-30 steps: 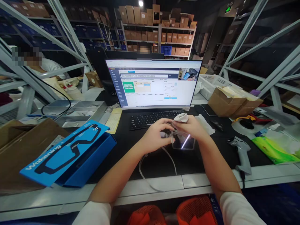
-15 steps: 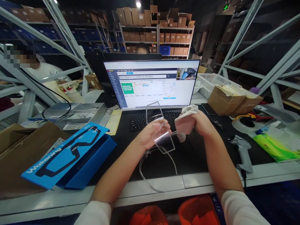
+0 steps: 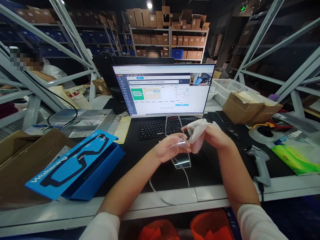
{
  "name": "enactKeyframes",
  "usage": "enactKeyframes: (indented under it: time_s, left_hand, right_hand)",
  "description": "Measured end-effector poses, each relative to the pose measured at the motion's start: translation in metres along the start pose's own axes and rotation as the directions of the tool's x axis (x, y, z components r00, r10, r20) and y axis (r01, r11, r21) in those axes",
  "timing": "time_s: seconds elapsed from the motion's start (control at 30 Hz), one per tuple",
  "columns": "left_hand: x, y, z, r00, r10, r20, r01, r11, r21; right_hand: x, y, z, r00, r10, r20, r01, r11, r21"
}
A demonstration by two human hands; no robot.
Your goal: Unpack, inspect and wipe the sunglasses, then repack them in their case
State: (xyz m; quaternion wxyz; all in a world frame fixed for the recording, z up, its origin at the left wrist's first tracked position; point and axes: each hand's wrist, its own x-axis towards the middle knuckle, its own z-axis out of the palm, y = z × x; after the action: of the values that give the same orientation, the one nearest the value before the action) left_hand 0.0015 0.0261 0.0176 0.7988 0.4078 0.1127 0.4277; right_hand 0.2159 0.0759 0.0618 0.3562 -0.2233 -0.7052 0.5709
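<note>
My left hand (image 3: 172, 149) has its fingers closed around the middle of a pair of clear-framed glasses (image 3: 183, 164), turned so that one lens stands above the hand and the other hangs below it. A pale cloth (image 3: 197, 131) is bunched in my right hand (image 3: 215, 136), close beside the glasses. Whether the cloth touches the frame I cannot tell. Beneath, a thin whitish cable (image 3: 157, 193) curves over the desk's front edge. Behind my hands lies a black keyboard (image 3: 152, 130), partly hidden by the upper lens.
On the left sit an open blue box (image 3: 97, 176) marked "Wakening" and a brown carton (image 3: 32, 156). A monitor (image 3: 165, 96) stands behind the keyboard. To the right are a barcode scanner (image 3: 260, 163), a tape roll (image 3: 263, 131) and a green packet (image 3: 292, 158).
My left hand has moved right and slightly down with the glasses, tilting them. The cloth in my right hand has shifted and spread toward the frame, so the two hands are closer together.
</note>
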Motion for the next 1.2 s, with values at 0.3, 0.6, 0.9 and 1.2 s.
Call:
enactKeyframes:
  time_s: [0.3, 0.6, 0.9, 1.2]
  left_hand:
    - [0.005, -0.008, -0.004, 0.999, -0.032, -0.030, 0.035, 0.995, 0.090]
    - [0.008, -0.016, -0.011, 0.995, -0.100, 0.024, 0.098, 0.991, 0.089]
    - [0.007, -0.008, -0.019, 0.997, 0.020, -0.078, -0.016, 0.998, 0.055]
    - [0.005, -0.015, -0.006, 0.984, -0.156, 0.090, 0.149, 0.986, 0.077]
  right_hand:
    - [0.011, 0.002, 0.036, 0.965, 0.230, 0.123, -0.226, 0.973, -0.050]
    - [0.017, 0.011, 0.043, 0.995, 0.030, -0.090, -0.031, 1.000, -0.002]
    - [0.022, 0.021, 0.050, 0.984, 0.156, 0.091, -0.161, 0.986, 0.052]
    - [0.010, 0.002, 0.021, 0.860, -0.246, -0.448, 0.178, 0.966, -0.189]
